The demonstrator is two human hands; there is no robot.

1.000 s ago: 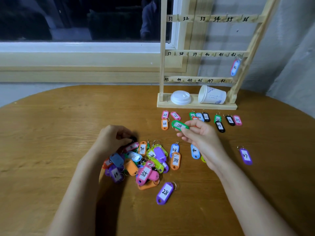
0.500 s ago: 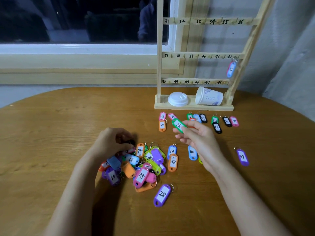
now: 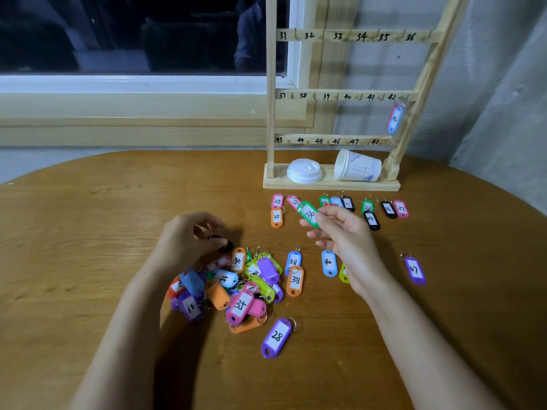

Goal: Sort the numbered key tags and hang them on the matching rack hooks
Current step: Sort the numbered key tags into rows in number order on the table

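A heap of coloured numbered key tags (image 3: pixel 236 285) lies mid-table. My left hand (image 3: pixel 189 241) sits at the heap's far left edge, fingers curled round a black tag (image 3: pixel 223 243). My right hand (image 3: pixel 340 235) pinches a green tag (image 3: pixel 307 213) marked 26 and holds it above the sorted row of tags (image 3: pixel 340 207) in front of the wooden rack (image 3: pixel 331 184). One pink-and-blue tag (image 3: pixel 395 119) marked 42 hangs on the rack's hook 42. A purple tag 28 (image 3: pixel 276 337) lies apart, near me.
A white cup lid (image 3: pixel 304 170) and a tipped paper cup (image 3: pixel 356 166) rest on the rack's base. Loose tags 38 (image 3: pixel 295 281), 40 (image 3: pixel 329 263) and 47 (image 3: pixel 415 270) lie to the right of the heap. Behind the round table are a window sill and a wall.
My right hand has carried the green tag a little farther from me, toward the sorted row. My left hand stays at the heap, its fingers working on the black tag.
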